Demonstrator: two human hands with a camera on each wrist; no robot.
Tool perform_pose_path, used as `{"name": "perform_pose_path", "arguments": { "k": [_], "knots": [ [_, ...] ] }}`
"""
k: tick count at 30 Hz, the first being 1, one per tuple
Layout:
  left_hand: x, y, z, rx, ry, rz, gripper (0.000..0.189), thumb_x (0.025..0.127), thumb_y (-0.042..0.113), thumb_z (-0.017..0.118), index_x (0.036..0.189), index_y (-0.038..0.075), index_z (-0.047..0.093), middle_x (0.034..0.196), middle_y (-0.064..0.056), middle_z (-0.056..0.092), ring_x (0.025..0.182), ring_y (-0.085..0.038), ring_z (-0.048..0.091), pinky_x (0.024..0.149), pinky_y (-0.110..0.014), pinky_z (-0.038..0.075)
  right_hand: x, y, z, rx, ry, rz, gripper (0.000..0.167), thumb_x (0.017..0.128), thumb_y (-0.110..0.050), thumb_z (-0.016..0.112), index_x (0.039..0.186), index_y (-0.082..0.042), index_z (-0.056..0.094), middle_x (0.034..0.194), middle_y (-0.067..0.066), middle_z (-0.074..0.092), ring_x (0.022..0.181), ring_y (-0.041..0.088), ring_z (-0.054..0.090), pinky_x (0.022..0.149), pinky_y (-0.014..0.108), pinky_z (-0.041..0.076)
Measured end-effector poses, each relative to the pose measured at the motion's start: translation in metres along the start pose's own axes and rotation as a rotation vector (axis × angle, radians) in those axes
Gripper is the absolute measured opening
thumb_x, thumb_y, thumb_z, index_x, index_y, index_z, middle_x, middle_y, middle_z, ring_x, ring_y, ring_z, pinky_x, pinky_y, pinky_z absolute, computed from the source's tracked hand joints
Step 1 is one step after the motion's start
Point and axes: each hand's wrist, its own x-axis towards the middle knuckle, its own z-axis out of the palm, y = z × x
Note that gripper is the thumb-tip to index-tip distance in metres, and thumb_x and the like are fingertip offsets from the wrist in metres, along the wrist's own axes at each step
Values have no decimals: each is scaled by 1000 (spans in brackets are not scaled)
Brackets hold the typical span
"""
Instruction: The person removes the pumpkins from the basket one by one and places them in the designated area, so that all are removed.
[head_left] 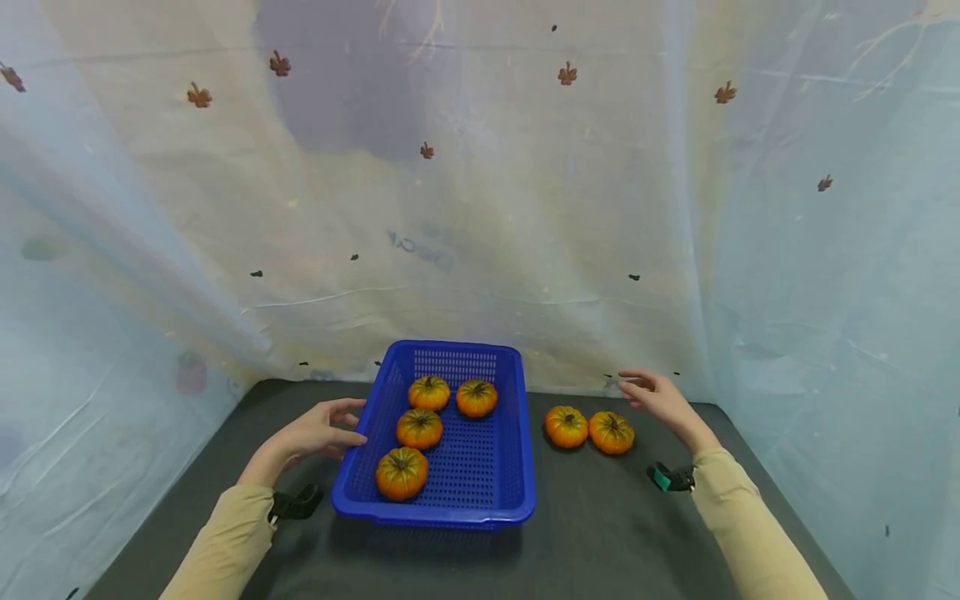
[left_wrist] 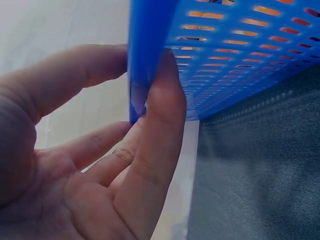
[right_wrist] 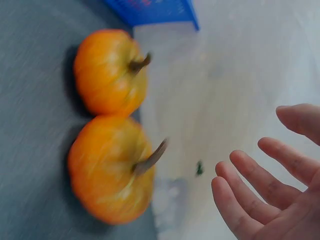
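Observation:
A blue plastic basket (head_left: pixel 480 467) with slotted walls sits in front of me, several small orange pumpkins (head_left: pixel 402 473) inside it, mostly along its left side. My left hand (head_left: pixel 318 433) grips the basket's left rim; in the left wrist view the thumb lies on one side of the rim (left_wrist: pixel 150 30) and fingers on the other. To the right of the basket, two more pumpkins (head_left: pixel 611 432) sit side by side on the table. My right hand (head_left: pixel 660 404) hovers just beyond and right of them, holding nothing, its fingers (right_wrist: pixel 265 185) spread and slightly bent in the right wrist view.
The dark table (head_left: pixel 600 533) ends at the back against a pale hanging sheet (head_left: pixel 510 217) printed with small leaves. Similar sheeting (head_left: pixel 840 350) hangs along both sides. A black band (head_left: pixel 296 502) is on the left wrist and another band (head_left: pixel 671 477) on the right.

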Motion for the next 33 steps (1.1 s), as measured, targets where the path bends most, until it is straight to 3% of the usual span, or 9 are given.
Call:
{"name": "perform_pose_path", "arguments": {
  "k": [9, 16, 28, 33],
  "knots": [
    [-1, -1, 3, 21, 3, -2, 77, 83, 12, 74, 144, -6, 30, 112, -20, 59, 89, -30, 65, 73, -48, 56, 20, -39, 13, 7, -63, -94, 46, 100, -26, 52, 138, -2, 46, 131, 25, 51, 114, 40, 54, 88, 41, 51],
    [-2, 1, 3, 6, -5, 11, 77, 83, 11, 74, 144, -8, 30, 109, -19, 61, 87, -30, 66, 72, -48, 56, 14, -90, 24, 16, -130, -158, 44, 100, -16, 52, 137, 5, 44, 131, 29, 49, 115, 42, 52, 93, 50, 46],
    [2, 1, -1, -4, -35, 36, 79, 83, 11, 74, 144, -9, 28, 107, -19, 62, 87, -31, 66, 72, -47, 56, 45, -91, 47, -52, -141, -214, 46, 98, -27, 55, 137, -4, 48, 131, 21, 53, 115, 36, 53, 94, 51, 45],
    [0, 0, 1, -13, -41, 33, 79, 84, 11, 73, 144, -9, 27, 107, -19, 62, 87, -31, 66, 72, -47, 56, 51, -94, 62, -49, -167, -253, 44, 99, -24, 55, 136, -2, 48, 131, 24, 52, 116, 36, 53, 95, 51, 44]
  ]
}}
